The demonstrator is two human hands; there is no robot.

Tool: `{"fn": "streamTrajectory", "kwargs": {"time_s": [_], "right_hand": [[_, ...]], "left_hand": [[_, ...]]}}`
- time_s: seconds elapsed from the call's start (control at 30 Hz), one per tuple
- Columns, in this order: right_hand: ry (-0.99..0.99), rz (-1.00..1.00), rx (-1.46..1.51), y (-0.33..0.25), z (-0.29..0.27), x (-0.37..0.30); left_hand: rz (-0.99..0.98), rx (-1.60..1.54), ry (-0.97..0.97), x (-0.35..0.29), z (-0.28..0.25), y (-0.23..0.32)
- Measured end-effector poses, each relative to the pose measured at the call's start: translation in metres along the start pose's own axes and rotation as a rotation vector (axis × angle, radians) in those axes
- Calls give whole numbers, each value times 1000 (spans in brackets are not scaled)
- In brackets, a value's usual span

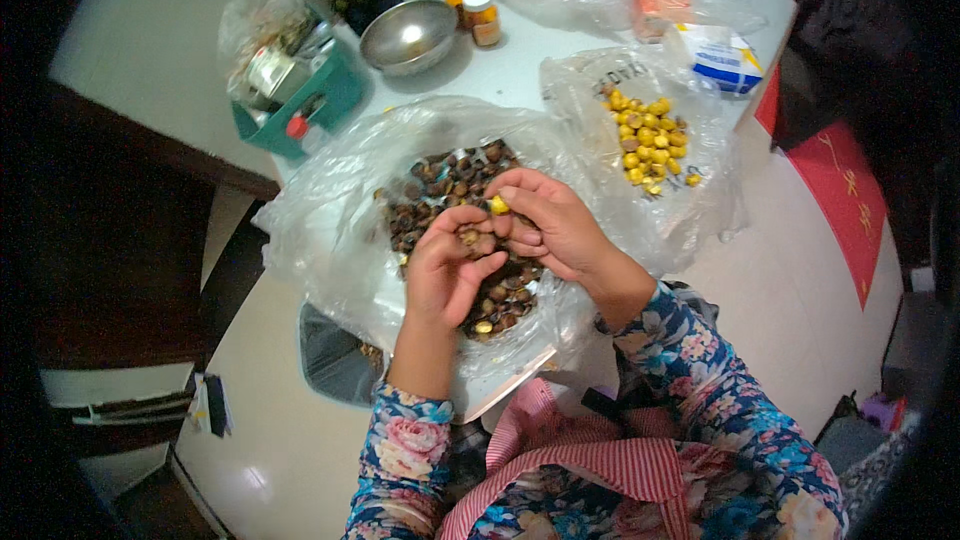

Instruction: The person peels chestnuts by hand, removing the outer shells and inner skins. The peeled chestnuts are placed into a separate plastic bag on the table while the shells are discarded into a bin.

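In my right hand [562,225] a peeled yellow chestnut [499,205] is pinched between thumb and fingers. Close beside it, my left hand [442,265] curls its fingers around a brownish piece of chestnut shell [472,237], partly hidden by the fingers. Both hands hover over a heap of dark brown chestnuts and shells [450,180] lying on a spread clear plastic bag [330,225]. A yellow chestnut [484,327] shows at the heap's near edge. To the right, several peeled yellow chestnuts [650,135] rest on another plastic bag [590,90].
A metal bowl [408,37] and two orange jars with white lids [482,18] stand at the back of the white table [500,70]. On the left is a filled green basket [345,90]. A grey bin [335,360] sits below the table edge. A blue-white packet [722,60] lies back right.
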State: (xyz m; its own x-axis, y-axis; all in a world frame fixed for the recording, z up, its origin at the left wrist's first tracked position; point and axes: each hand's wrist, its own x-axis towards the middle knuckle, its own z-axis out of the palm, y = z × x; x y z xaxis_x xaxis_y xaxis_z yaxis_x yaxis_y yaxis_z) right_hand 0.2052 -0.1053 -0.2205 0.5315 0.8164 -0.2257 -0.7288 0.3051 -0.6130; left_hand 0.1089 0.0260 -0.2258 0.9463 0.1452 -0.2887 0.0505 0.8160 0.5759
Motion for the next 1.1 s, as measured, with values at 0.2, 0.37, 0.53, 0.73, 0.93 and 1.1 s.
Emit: {"fn": "streamTrajectory", "kwargs": {"time_s": [0.2,0.37,0.53,0.73,0.93,1.1], "right_hand": [[-139,-255,183,-35,-10,-5],[-151,-454,600,-69,-31,-5],[-10,-464,1003,-84,-59,4],[27,-477,880,-79,-61,10],[-13,-342,518,-47,-29,-1],[-154,-281,300,-36,-16,-4]], "left_hand": [[190,173,229,-5,4,5],[257,391,382,-1,1,16],[387,773,560,10,-9,23],[486,1544,486,31,-14,40],[323,1902,432,45,-9,38],[312,1960,398,51,-4,38]]}}
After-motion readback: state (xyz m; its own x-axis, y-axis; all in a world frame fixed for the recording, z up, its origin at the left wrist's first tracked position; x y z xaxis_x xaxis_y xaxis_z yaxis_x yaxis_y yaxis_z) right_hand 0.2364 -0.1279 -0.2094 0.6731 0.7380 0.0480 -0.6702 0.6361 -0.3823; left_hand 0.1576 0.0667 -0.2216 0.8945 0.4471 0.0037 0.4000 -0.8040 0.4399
